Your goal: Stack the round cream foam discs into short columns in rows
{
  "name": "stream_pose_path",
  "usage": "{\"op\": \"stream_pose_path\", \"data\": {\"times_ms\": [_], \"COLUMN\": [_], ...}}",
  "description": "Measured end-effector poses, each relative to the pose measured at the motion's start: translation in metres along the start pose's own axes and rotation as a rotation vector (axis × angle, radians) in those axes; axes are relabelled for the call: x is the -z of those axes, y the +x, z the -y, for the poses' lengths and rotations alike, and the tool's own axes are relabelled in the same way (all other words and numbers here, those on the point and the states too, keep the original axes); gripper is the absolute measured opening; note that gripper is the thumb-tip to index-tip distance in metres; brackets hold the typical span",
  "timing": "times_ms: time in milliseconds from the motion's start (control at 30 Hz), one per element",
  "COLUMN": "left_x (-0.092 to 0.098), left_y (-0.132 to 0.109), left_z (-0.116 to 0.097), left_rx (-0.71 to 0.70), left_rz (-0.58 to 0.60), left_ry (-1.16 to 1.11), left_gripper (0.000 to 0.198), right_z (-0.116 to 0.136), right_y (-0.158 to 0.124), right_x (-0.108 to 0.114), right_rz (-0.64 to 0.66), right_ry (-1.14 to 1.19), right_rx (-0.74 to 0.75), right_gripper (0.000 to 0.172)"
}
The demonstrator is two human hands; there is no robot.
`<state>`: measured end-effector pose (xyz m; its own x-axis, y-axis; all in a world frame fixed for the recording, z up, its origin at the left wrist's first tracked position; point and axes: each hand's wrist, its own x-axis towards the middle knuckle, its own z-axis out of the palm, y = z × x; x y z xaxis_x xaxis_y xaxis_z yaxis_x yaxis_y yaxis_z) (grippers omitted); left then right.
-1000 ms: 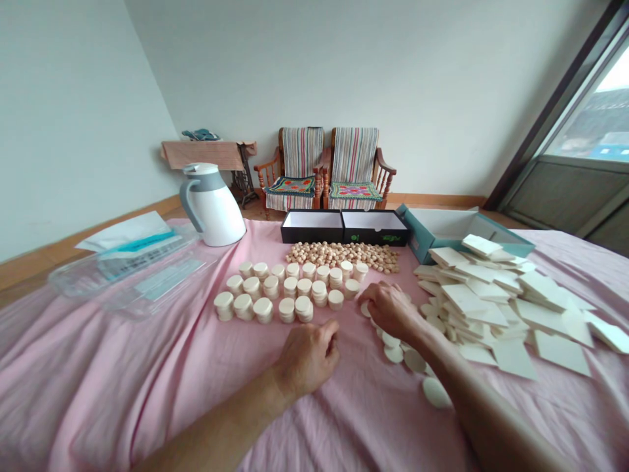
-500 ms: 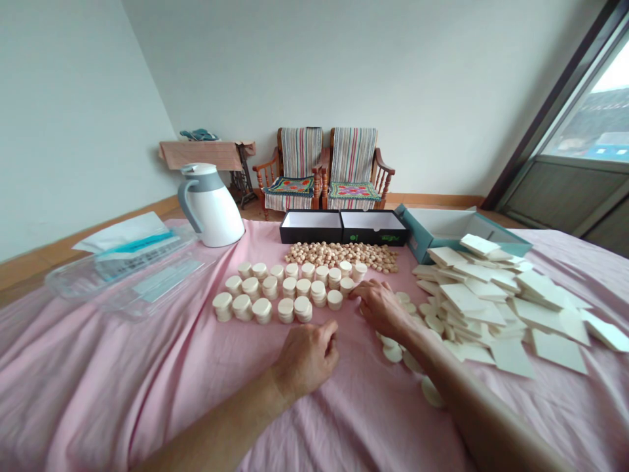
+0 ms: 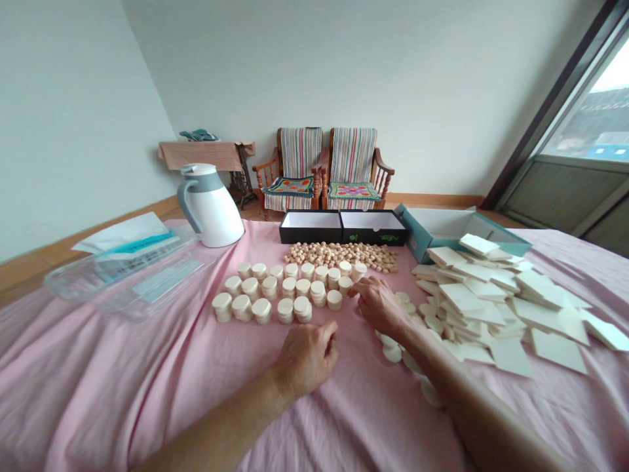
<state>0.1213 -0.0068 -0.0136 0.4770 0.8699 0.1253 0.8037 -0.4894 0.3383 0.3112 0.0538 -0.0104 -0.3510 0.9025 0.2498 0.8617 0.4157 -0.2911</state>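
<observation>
My left hand (image 3: 307, 359) rests on the pink cloth as a loose fist, thumb against the curled fingers, and no object shows in it. It lies just in front of the nearest row of short stacks of pale wooden discs (image 3: 261, 309). My right hand (image 3: 376, 301) reaches in at the right end of the rows, fingers bent and partly spread. Its fingertips are at the side of a disc stack (image 3: 344, 284), seemingly touching it. Under and beside my right forearm lie loose round discs (image 3: 392, 353), partly covered by the arm.
Behind the stacks is a heap of small wooden pieces (image 3: 339, 254), before black open boxes (image 3: 310, 235). To the right are a pile of pale square tiles (image 3: 464, 298) and a teal box (image 3: 420, 242). A white jug (image 3: 219, 219) and clear plastic packaging (image 3: 78, 278) stand left.
The disc stack at my right fingertips has shifted very slightly away and left, with my fingers close against it. My left hand has stayed in place.
</observation>
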Motion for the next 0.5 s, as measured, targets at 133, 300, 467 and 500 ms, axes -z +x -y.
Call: {"op": "stream_pose_path", "data": {"times_ms": [133,300,467,500], "left_x": [0.000,-0.001,0.000,0.000], "left_y": [0.000,0.001,0.001,0.001], "left_z": [0.000,0.000,0.000,0.000], "left_rx": [-0.001,0.002,0.001,0.002], "left_rz": [-0.006,-0.012,-0.015,-0.015], "left_ry": [0.006,0.010,0.005,0.000], "left_gripper": [0.009,0.010,0.011,0.011], "right_z": [-0.007,-0.015,-0.006,-0.003], "right_y": [-0.001,-0.013,-0.019,-0.019], "right_x": [0.008,0.027,0.026,0.024], "right_rz": [-0.017,0.061,0.172,0.174], "right_ry": [0.008,-0.083,-0.166,-0.179], "right_rx": [-0.038,-0.111,-0.107,-0.105], "right_gripper": [0.031,0.014,0.018,0.017]}}
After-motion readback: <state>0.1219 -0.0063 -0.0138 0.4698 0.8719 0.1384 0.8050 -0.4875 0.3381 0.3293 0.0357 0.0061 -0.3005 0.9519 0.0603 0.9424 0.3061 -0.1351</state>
